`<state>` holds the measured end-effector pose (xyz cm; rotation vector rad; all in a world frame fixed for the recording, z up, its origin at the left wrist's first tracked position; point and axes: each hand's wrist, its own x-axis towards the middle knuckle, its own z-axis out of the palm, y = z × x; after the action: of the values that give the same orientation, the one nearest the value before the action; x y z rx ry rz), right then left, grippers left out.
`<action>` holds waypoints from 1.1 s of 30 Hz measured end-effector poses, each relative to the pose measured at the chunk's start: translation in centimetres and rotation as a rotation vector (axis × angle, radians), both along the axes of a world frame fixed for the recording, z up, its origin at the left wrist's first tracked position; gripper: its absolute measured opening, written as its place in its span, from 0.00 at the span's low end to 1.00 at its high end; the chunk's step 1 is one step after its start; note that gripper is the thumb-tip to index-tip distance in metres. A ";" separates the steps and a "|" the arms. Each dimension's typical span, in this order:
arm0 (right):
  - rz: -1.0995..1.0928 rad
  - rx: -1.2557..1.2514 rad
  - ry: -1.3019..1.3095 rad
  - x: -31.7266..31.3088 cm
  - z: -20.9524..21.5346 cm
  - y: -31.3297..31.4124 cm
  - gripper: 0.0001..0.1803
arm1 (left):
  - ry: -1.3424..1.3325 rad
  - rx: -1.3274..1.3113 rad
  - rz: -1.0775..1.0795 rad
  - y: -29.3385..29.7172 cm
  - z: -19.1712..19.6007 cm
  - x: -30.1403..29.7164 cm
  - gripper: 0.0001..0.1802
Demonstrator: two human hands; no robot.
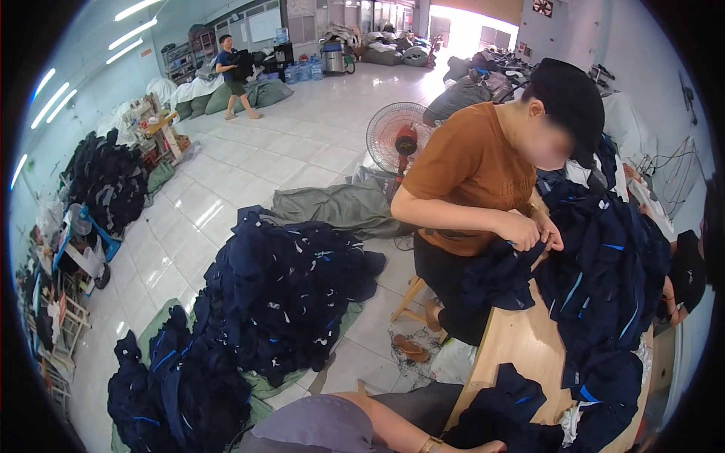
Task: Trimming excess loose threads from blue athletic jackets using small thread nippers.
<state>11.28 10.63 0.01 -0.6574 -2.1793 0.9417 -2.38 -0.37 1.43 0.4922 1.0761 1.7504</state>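
My left hand (483,448) is at the lower edge of the view, with a gold-coloured band (431,444) on its wrist. It touches or lies against a navy garment (504,400) on the wooden table (521,340). The frame edge cuts off most of its fingers, so their grip is hidden. My grey sleeve (313,424) fills the bottom middle. My right hand is out of view. Across the table corner, a person in a brown shirt (472,162) and black cap handles another navy garment (502,275) with both hands. Navy garments with blue strips (596,264) are heaped along the table.
A big pile of navy garments (264,294) lies on green cloth on the tiled floor to the left. A standing fan (405,143), a wooden stool (408,298) and a sandal (411,348) are near the co-worker. Another person (229,75) carries a dark bundle far back.
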 end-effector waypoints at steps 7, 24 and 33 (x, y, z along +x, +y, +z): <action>-0.287 -0.003 -0.125 -0.8 3.7 -6.2 0.19 | 0.084 -0.098 0.123 1.0 -3.1 3.3 0.16; -0.476 -0.540 0.415 0.9 2.7 -9.4 0.16 | -0.620 0.003 -0.322 2.3 -0.2 0.0 0.18; -0.546 -0.283 0.264 -2.5 3.2 -7.6 0.14 | -0.486 -0.077 -0.287 0.9 0.4 1.0 0.09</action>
<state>8.83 3.08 3.21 -1.1224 -1.5280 0.9741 -1.37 0.49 1.78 0.1474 0.6856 1.4647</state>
